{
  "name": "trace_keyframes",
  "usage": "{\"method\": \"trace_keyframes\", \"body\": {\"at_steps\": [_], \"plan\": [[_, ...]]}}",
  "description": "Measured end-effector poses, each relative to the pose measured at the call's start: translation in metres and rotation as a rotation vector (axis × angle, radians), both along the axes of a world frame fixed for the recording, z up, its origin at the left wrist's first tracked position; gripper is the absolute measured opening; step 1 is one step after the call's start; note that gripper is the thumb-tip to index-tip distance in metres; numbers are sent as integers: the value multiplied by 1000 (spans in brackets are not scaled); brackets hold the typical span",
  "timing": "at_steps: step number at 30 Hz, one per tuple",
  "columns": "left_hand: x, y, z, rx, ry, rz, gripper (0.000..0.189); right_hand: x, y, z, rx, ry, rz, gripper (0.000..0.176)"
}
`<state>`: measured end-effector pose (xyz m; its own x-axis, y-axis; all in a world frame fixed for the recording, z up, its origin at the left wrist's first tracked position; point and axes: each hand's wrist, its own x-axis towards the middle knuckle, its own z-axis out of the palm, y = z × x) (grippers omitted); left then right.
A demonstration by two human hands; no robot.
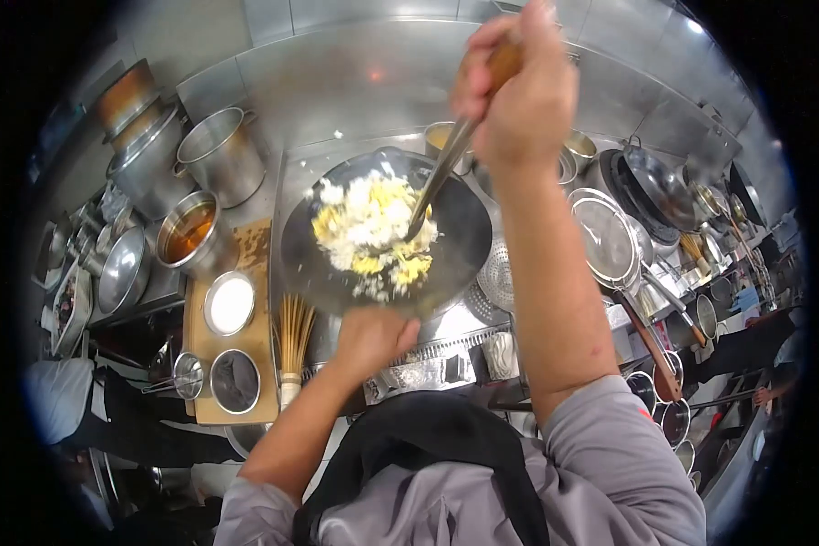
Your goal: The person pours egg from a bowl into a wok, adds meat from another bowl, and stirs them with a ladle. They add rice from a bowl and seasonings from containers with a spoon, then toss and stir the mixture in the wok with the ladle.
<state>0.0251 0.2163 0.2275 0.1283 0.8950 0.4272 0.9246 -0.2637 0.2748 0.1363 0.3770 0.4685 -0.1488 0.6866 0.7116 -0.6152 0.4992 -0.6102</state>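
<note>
Dark metal forms the largest thing at work, a round wok (464, 232) in the centre of the frame, set squarely before the person, probably so that both arms reach it. Left of it, a wooden board (250, 318) carries steel bowls, a spot that seems chosen to keep them within reach. Behind the board, at upper left, a steel stockpot (232, 164) stands clear of the arms. White and yellow food, apparently rice with egg (369, 214), is heaped in the wok. A long metal utensil (446, 168) slants into it; its head is buried, so I cannot tell ladle from spatula. The right hand (528, 100), upper centre, is wrapped around its wooden handle (505, 64), likely to keep the fingers well above the food. The left hand (373, 344), below centre, is clamped on the wok's near edge, presumably steadying it; its fingertips are hidden. Smallest are stray white grains beside the wok's upper-left rim.
</note>
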Motion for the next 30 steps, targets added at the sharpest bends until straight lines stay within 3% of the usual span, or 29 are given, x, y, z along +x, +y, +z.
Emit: {"method": "trace_keyframes", "body": {"at_steps": [1,3,7,10,12,16,20,22,24,26,28,30], "plan": [[-4,17,-9,56,-35,34,39,-7,-1,-12,70,-42,-52,35],[0,37,-42,140,-70,108,40,-46,27,-82,-26,-151,-112,39],[29,-36,-58,-100,11,41,37,-30,51,-28,-76,-83,-71,41],[16,-37,-27,-92,-84,-59,37,-10,13,23,-108,-24,16,41],[-2,5,-1,22,-2,40,38,-6,-4,17,127,-55,-106,39],[1,27,-52,72,-61,100,40,-47,41,-81,-24,-172,-111,40],[21,-51,-62,-86,35,-72,35,-20,40,-1,-106,-111,-76,41],[16,-43,-28,15,91,-5,35,-6,8,29,-81,-27,-24,42],[0,-6,-1,36,-48,-6,36,-9,-5,4,-4,-78,-76,41],[-3,24,-18,43,-60,80,36,-28,5,-41,142,-188,-197,39],[4,20,-41,118,-114,70,35,-45,39,-84,-6,-147,-121,38],[17,-10,-52,45,8,84,39,-32,52,-48,-62,-113,-134,38]]}}
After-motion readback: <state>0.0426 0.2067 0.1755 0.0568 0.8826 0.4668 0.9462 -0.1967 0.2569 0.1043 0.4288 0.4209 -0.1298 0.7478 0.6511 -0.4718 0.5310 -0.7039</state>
